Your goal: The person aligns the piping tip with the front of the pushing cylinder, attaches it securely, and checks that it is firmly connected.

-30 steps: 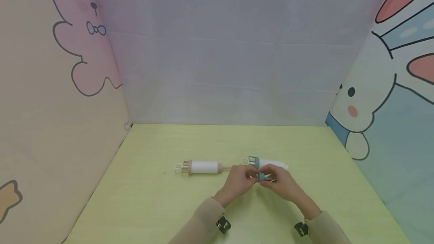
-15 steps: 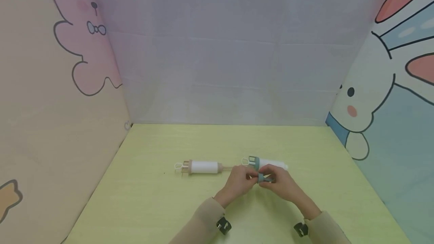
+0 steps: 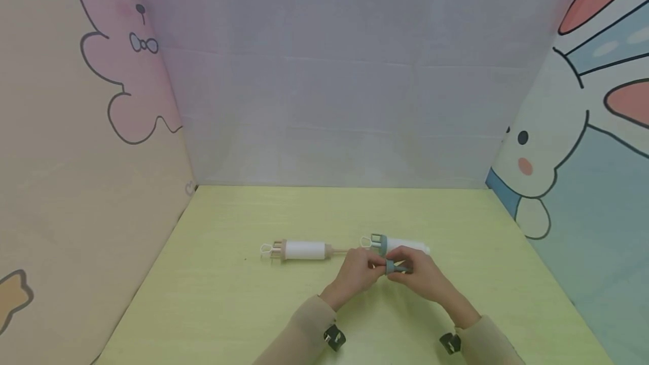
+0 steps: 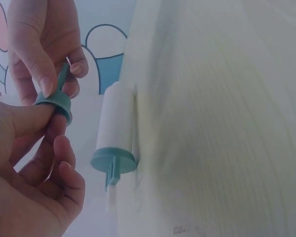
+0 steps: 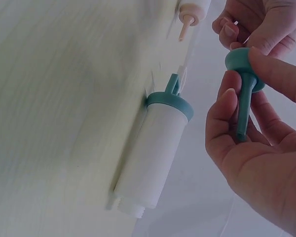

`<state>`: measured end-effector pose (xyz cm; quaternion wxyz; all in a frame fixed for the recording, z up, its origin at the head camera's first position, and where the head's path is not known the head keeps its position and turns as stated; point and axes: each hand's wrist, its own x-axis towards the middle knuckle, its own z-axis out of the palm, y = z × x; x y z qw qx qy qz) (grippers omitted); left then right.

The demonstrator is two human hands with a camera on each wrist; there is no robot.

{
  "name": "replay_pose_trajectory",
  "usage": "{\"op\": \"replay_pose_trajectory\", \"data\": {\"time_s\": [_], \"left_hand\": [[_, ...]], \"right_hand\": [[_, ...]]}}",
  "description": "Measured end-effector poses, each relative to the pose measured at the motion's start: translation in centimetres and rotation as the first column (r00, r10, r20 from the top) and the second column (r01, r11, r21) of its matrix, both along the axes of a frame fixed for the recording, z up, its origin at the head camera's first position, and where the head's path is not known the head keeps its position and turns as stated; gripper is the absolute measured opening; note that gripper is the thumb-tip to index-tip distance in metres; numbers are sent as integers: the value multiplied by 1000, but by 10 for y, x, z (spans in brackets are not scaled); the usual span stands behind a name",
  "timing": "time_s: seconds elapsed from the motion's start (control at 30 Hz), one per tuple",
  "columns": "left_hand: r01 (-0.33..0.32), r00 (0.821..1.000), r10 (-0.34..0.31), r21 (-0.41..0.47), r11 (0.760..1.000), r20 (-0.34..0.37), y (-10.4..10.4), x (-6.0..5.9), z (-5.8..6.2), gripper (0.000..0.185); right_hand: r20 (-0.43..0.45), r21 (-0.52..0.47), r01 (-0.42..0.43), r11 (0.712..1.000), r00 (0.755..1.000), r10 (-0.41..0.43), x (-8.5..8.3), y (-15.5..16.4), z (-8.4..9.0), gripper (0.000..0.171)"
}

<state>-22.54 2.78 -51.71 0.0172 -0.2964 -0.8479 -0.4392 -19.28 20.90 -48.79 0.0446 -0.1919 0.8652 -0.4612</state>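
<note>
The left hand (image 3: pixel 358 270) and right hand (image 3: pixel 422 276) pinch the green nozzle (image 5: pixel 245 94) between their fingers, a white tube (image 5: pixel 150 153) lying just beyond. A dark mark (image 4: pixel 180 230) nearby is too blurred to read. Since a second ago, the nozzle has shifted only slightly.

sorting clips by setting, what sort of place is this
Probably an indoor, booth-like work area: a yellow-green table, a plain pale backdrop behind it, and side walls printed with cartoon animals.

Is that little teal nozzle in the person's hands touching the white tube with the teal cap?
Apart. The right wrist view shows the teal nozzle beside the white tube, with a plain gap between them.
</note>
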Motion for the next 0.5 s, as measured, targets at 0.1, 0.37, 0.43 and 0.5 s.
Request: {"op": "replay_pose_trajectory", "data": {"time_s": [0.1,0.37,0.43,0.5], "left_hand": [[6,1000,-6,-11,1000,-1,3,0,-1,8],[8,1000,-8,-38,999,22,6,-1,-4,10],[-6,1000,5,-48,999,-5,5,-4,-4,9],[-21,999,20,-52,998,-29,4,-8,-3,10]], "right_hand": [[1,0,13,1000,1000,-13,1,4,-3,27],[28,1,34,999,999,-34,3,13,-9,26],[38,4,43,999,998,-43,4,15,-9,27],[51,10,54,998,997,-55,4,18,-10,29]]}}
